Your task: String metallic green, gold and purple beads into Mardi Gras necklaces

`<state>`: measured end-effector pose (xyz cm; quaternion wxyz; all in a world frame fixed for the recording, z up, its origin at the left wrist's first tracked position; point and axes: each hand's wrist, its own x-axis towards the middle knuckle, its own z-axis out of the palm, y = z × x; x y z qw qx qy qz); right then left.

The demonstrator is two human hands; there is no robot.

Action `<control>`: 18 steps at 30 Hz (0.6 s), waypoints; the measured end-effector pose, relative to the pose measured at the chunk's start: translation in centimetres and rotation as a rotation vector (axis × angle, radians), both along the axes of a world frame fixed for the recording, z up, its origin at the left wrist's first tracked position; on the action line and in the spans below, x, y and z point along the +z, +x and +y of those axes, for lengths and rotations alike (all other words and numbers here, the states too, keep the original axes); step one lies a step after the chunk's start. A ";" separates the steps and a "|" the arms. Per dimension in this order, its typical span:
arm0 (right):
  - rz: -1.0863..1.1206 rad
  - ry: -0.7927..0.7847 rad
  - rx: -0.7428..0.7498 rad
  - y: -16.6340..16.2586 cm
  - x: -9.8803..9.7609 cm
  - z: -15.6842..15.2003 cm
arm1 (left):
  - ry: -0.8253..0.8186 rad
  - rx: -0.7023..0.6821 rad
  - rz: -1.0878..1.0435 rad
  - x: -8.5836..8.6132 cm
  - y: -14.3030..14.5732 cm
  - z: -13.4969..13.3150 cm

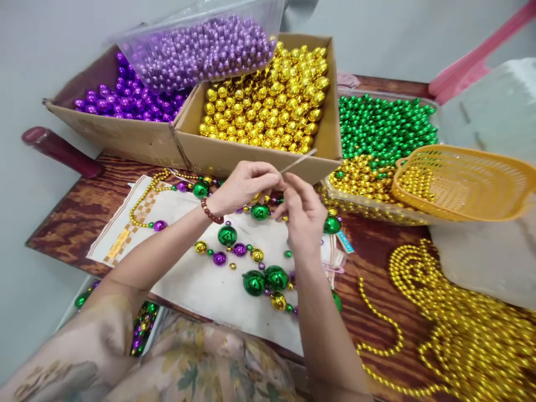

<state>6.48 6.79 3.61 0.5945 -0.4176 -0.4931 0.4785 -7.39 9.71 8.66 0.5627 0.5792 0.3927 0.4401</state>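
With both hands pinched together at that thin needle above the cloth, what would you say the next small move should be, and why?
Probably slide the bead at the fingers down the needle onto the strand. The left hand and right hand meet at the needle's lower end, its tip points up and away, and a partly strung line of green, purple and gold beads already lies on the white cloth below.

No readable text anywhere: yellowish printed marks on the white cloth [125,237] edge and a small blue tag [344,241] beside the beads are too blurred to make out.
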 end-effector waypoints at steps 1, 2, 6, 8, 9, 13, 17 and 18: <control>0.038 0.005 -0.003 0.2 0.4 0.6 | 0.037 -0.070 0.101 0.4 -0.1 0.0; 0.074 0.008 -0.005 0.4 0.7 1.0 | 0.067 -0.122 0.182 0.8 -0.2 0.0; 0.232 0.046 -0.159 1.0 1.1 1.9 | 0.133 -0.191 0.374 1.2 -0.4 -0.3; 0.290 0.039 -0.177 1.2 1.1 1.8 | 0.155 -0.209 0.425 1.2 -0.5 -0.2; 0.303 0.022 -0.138 1.3 1.1 1.7 | 0.170 -0.224 0.433 1.2 -0.6 0.0; 0.303 -0.026 0.023 0.8 1.0 1.0 | 0.241 -0.272 0.448 1.5 -0.7 0.4; 0.282 0.007 -0.004 0.3 1.2 0.6 | 0.270 -0.345 0.508 1.9 -1.6 0.4; 0.276 0.015 0.000 0.3 1.3 0.5 | 0.269 -0.363 0.524 1.9 -2.0 0.3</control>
